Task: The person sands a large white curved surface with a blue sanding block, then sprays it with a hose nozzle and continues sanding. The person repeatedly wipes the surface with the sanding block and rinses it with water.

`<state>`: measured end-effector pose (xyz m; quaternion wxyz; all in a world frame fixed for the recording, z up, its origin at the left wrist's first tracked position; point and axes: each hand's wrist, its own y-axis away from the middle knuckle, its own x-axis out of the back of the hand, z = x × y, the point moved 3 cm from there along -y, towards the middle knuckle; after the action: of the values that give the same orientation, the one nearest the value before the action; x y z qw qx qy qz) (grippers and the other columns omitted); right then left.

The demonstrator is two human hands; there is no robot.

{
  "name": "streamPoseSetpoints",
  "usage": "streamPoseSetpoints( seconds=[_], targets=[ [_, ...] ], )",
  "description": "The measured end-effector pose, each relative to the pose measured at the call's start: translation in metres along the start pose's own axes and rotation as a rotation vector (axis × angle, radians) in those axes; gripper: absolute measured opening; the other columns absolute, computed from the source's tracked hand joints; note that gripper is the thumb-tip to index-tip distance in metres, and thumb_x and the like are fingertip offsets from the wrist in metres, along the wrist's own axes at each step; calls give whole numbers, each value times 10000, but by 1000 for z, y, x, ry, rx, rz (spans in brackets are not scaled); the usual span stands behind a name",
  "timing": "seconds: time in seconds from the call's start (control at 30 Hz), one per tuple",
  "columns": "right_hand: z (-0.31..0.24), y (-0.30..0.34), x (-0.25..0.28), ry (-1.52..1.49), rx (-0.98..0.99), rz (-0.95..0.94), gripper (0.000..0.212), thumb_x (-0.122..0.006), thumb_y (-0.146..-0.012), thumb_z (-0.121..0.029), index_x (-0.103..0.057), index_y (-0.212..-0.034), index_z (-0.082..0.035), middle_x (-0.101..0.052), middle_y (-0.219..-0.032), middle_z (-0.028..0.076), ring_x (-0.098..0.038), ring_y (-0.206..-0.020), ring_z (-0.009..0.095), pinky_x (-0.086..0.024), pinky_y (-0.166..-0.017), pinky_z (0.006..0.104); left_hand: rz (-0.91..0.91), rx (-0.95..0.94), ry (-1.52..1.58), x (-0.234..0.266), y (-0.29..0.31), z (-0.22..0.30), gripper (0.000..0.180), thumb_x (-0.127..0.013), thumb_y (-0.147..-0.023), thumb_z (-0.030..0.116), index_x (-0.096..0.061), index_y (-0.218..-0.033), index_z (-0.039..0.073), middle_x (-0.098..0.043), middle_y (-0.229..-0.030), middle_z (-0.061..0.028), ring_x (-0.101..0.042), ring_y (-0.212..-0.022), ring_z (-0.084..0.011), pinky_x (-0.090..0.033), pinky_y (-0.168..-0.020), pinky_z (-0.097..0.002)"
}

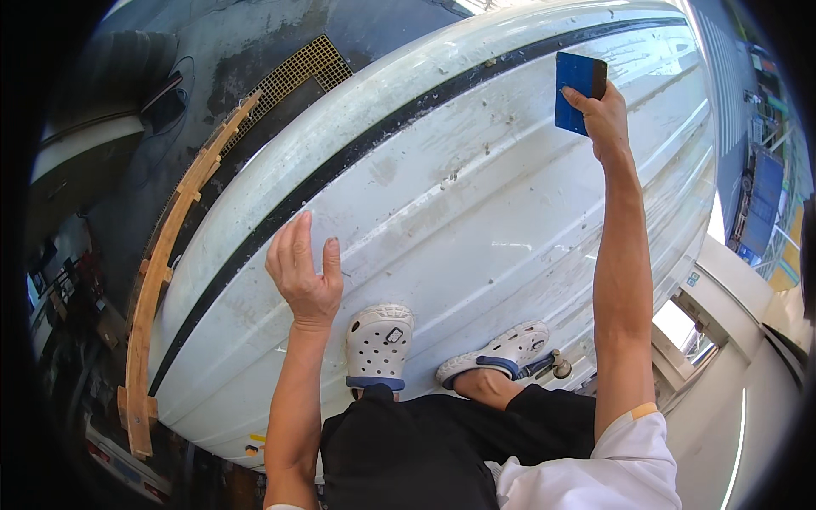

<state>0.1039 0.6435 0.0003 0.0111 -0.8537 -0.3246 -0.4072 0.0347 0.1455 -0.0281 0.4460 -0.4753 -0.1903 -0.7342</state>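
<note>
I am standing on a ribbed white vehicle roof [476,221] dotted with dirt specks and grey smears. My right hand [607,124] is stretched far forward over the roof's right part. It is closed on a flat blue squeegee card [571,106] with a dark strip along one side, the thumb lying across its face. My left hand [306,270] is open with nothing in it, fingers stretched forward and thumb apart. It is over the roof near the long black strip [357,157]; whether it touches the surface, I cannot tell.
My white clogs [380,342] stand on the roof close to its near edge. A metal fitting [561,365] is beside my right foot. Beyond the left edge, wooden planks [174,246] and a yellow grating [293,76] lie lower down. Blue-covered equipment [762,200] is at the far right.
</note>
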Motion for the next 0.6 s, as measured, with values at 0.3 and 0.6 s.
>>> streamPoseSetpoints(
  seconds=[0.3,0.6],
  targets=[
    [-8,-49,-48,481,242,8,548,-865,-820,-437,-771,-1136,0,-799,-1028,178,-782,-883,318,-618,-844,406,-95,15,-279,-17,37,-38,592,-593,-1042,407,-549,-1505,40,-470,-1537,-204,-400,-1430,-401,-276,-1210,-539],
    [-21,-23,-64,343,164,-168,525,-855,-871,-466,-774,-1130,-16,-797,-1039,163,-776,-901,291,-621,-842,374,-112,18,-249,-15,37,-36,582,-630,-1007,348,-558,-1497,42,-453,-1544,-197,-368,-1437,-396,-276,-1209,-528]
  ],
)
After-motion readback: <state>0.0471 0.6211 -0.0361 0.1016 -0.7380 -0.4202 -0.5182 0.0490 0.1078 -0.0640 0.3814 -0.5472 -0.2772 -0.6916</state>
